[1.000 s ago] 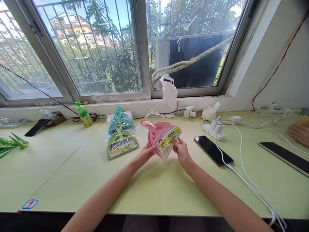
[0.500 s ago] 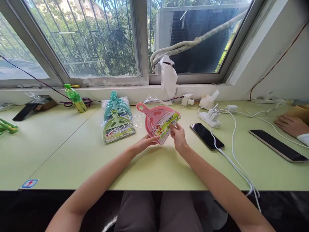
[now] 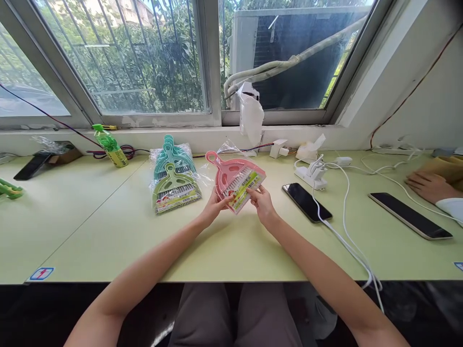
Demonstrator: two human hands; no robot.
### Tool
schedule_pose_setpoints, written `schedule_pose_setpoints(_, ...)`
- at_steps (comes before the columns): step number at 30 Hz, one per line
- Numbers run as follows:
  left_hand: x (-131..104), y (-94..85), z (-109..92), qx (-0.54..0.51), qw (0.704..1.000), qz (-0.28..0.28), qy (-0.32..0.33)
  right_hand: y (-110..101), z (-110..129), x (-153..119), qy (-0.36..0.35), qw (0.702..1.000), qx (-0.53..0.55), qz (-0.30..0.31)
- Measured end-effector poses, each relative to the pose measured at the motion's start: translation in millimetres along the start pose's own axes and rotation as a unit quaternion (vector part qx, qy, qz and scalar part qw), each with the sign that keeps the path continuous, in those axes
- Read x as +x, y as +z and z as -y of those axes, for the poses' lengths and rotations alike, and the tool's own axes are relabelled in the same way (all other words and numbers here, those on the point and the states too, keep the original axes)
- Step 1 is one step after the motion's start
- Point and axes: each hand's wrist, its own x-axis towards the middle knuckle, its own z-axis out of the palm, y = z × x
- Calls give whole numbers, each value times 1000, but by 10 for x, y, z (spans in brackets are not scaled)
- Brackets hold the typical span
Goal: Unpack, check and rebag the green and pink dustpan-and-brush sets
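Note:
A pink dustpan and brush set (image 3: 231, 176), with a yellow-green label and clear wrapping, is held tilted above the table. My left hand (image 3: 214, 208) grips its lower left edge, thumb on the front near the label. At its lower right edge, my right hand (image 3: 262, 202) pinches the set with thumb and fingers. To the left lie wrapped dustpan sets, a green one (image 3: 173, 185) in front of teal ones (image 3: 169, 156).
Right of my hands are a phone (image 3: 306, 202), white cables, a power strip (image 3: 311, 174) and a dark tablet (image 3: 408, 215). Another person's hand (image 3: 428, 185) rests at far right. A green bottle (image 3: 110, 147) leans at the back left of the table (image 3: 108, 241).
My left hand has shifted up the pink set's left edge, its thumb now on the front. The set has turned slightly and moved a little left. The view has shifted slightly.

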Motion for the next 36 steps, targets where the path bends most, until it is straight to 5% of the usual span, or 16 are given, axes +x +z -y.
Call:
schedule_pose_setpoints(11,-57,80,-6,14,1000,7,-10,0,3,-22,-4,1000,-7,-27)
schedule_pose_setpoints(17,-144,267,90,-31,987,145,-65,-26,31,-27,-7,998,39,-48)
schedule_pose_setpoints(25,19,99,117,-59,997,31,45,-26,-81,-6,3,998,21,-55)
schedule_pose_setpoints(36,20,31,112,-17,999,-36,-10,-142,5,117,109,987,-119,9)
